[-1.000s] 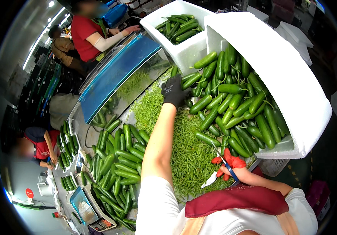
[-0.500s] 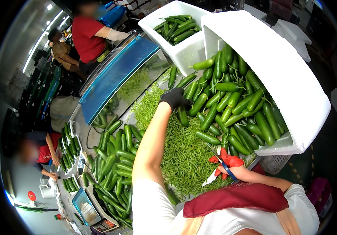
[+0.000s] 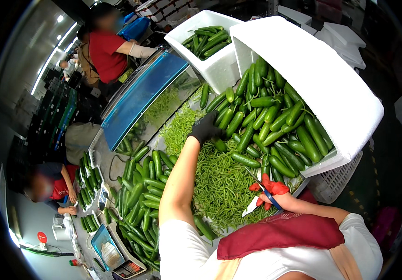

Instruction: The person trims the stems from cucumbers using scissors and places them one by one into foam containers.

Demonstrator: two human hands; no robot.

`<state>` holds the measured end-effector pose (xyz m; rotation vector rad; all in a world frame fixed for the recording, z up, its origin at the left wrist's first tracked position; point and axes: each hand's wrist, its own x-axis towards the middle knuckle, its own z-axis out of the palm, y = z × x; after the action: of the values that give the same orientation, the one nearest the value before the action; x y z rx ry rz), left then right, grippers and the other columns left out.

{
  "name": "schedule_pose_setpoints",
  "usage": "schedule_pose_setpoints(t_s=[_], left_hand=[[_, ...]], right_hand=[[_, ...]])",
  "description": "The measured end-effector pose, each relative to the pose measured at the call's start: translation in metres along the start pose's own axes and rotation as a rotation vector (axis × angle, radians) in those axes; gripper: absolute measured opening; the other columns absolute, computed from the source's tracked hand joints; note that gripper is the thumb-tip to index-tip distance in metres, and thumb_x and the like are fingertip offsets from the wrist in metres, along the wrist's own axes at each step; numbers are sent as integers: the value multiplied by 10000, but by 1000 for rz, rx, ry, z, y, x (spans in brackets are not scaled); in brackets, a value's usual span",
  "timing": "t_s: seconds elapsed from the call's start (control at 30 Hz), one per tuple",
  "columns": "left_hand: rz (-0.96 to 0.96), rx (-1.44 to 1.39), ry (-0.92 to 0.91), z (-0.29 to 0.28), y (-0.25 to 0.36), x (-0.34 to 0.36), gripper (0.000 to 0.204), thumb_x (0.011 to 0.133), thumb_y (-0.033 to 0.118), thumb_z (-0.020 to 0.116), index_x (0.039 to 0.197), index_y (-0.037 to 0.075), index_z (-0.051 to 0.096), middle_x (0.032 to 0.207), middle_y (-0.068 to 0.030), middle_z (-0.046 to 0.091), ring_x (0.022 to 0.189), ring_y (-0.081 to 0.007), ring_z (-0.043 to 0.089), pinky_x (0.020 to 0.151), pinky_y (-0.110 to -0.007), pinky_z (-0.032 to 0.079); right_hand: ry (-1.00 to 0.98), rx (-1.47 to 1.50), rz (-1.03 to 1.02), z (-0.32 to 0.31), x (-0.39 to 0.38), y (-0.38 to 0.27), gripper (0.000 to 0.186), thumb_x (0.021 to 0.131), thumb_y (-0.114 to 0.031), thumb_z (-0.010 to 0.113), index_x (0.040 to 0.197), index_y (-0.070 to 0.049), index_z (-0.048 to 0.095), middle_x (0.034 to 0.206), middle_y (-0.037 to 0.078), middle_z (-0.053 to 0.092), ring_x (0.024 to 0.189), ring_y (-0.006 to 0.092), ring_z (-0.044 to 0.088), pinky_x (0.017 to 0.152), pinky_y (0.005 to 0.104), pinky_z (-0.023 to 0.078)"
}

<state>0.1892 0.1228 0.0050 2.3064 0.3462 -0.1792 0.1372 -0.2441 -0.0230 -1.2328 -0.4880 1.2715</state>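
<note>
My left hand point(image 3: 203, 127), in a black glove, is closed on a cucumber point(image 3: 219, 143) above loose thin green beans point(image 3: 215, 182), at the edge of cucumbers point(image 3: 275, 121) spilling from a tipped white foam box point(image 3: 313, 60). My right hand point(image 3: 272, 193), in a red covering with some fingers bare, grips blue-handled scissors point(image 3: 265, 189) low at the right; a small white item point(image 3: 249, 209) shows beside it, its kind unclear. A pile of larger cucumbers point(image 3: 140, 205) lies left of my left forearm.
An upright foam box of cucumbers point(image 3: 187, 56) stands at the back beside a blue-topped machine point(image 3: 142, 102). Co-workers work behind it point(image 3: 107, 56) and at the left point(image 3: 56, 186), near packed cucumber trays point(image 3: 86, 182). A scale point(image 3: 107, 247) sits lower left; a plastic crate point(image 3: 336, 179) at right.
My left hand has drawn back toward me and taken a cucumber downward. The view has shifted slightly. The co-workers behind the machine have changed posture.
</note>
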Motion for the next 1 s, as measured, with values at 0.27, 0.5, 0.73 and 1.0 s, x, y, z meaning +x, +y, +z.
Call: schedule_pose_setpoints(t_s=[0.27, 0.5, 0.73, 1.0], left_hand=[[35, 138, 70, 12, 9, 12, 623, 621, 321, 822, 1096, 27, 548, 990, -139, 635, 891, -241, 604, 836, -374, 478], [325, 174, 413, 10, 35, -23, 580, 669, 210, 814, 1154, 46, 541, 1040, -106, 612, 914, -205, 603, 842, -365, 493], [487, -1670, 432, 21, 56, -107, 461, 916, 175, 569, 1345, 75, 435, 1419, -150, 437, 1356, -360, 352, 1130, -555, 260], [512, -2223, 435, 89, 87, -154, 455, 852, 183, 591, 1276, 39, 509, 1370, -168, 483, 1371, -391, 308, 1147, -631, 155]], right_hand=[[-15, -27, -17, 9, -9, -3, 337, 919, -95, 566, 1247, -20, 546, 999, 49, 638, 798, 99, 659, 539, 220, 540], [40, 13, -75, -3, -15, 5, 356, 913, -66, 563, 1260, 4, 523, 1133, 55, 605, 822, 125, 670, 549, 229, 556], [104, 18, -218, 7, -6, -5, 487, 899, -37, 560, 1367, -58, 428, 1221, 68, 574, 815, 111, 642, 571, 224, 525], [154, -290, -567, 15, 24, -10, 575, 870, -55, 596, 1402, -33, 377, 1028, 56, 591, 882, 128, 558, 810, 290, 461]])
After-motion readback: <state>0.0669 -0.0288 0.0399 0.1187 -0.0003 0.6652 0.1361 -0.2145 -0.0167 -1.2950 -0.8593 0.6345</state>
